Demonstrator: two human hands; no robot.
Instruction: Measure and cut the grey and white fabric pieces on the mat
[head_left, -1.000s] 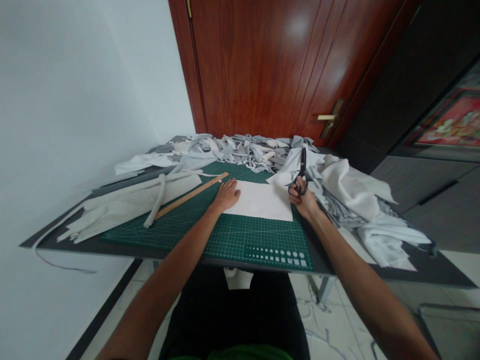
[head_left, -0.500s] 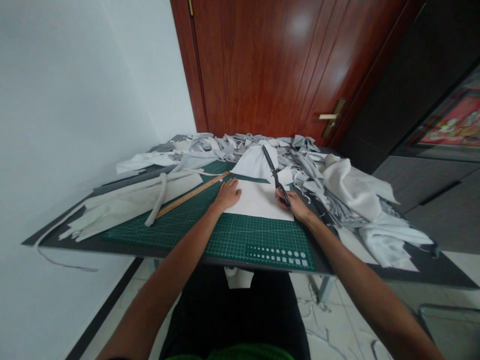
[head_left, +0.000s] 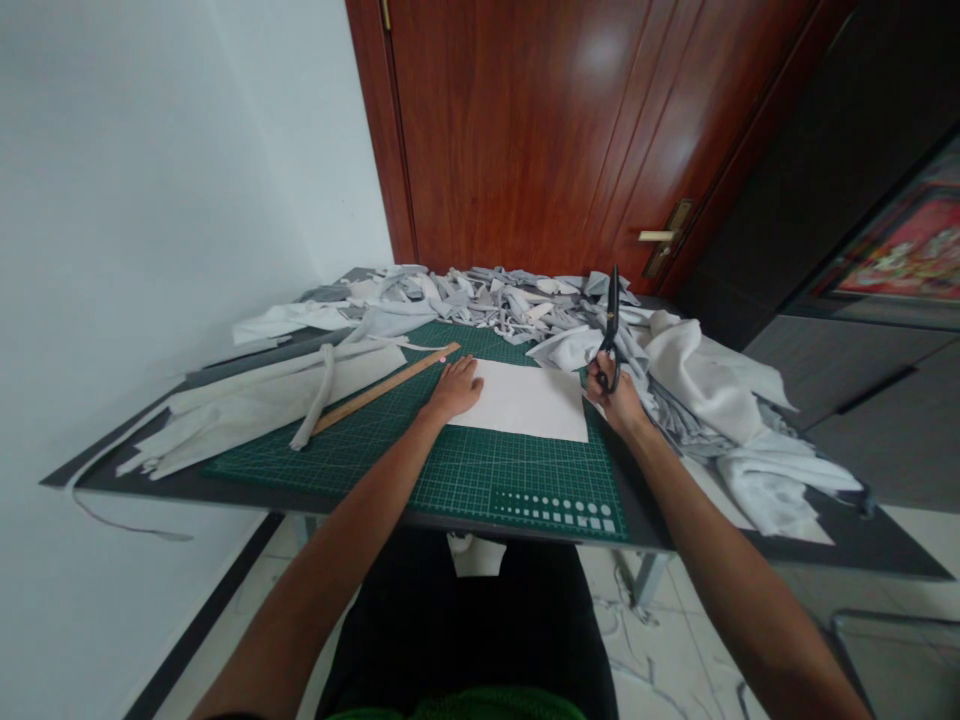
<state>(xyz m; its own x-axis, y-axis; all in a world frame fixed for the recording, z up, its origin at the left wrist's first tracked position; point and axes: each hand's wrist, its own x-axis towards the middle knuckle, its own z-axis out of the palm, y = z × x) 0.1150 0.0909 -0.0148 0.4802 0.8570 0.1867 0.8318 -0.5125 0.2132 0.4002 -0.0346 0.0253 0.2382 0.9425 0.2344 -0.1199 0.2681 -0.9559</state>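
Observation:
My left hand point(head_left: 455, 390) lies flat at the near left corner of a white sheet point(head_left: 525, 402), its fingers on the sheet's edge. A wooden ruler point(head_left: 382, 392) slants just left of that hand on a green cutting mat point(head_left: 517, 480). My right hand point(head_left: 619, 402) grips black-handled scissors point(head_left: 611, 330) by the loops, at the sheet's right corner. The blades point upward, shut or nearly so, in front of pale fabric. That hand does not appear to press on the sheet.
A heap of grey and white fabric strips point(head_left: 487, 305) covers the table's far end. Bunched white cloth point(head_left: 724, 385) lies to the right, and a long pale fabric piece point(head_left: 262, 400) lies left of the mat. A white wall point(head_left: 150, 250) runs along the table's left side.
My right hand has drawn back rightward and stood the scissors upright, after holding them low and pointing forward over the sheet. The white piece at the sheet's far edge has shifted right. My left hand has stayed put.

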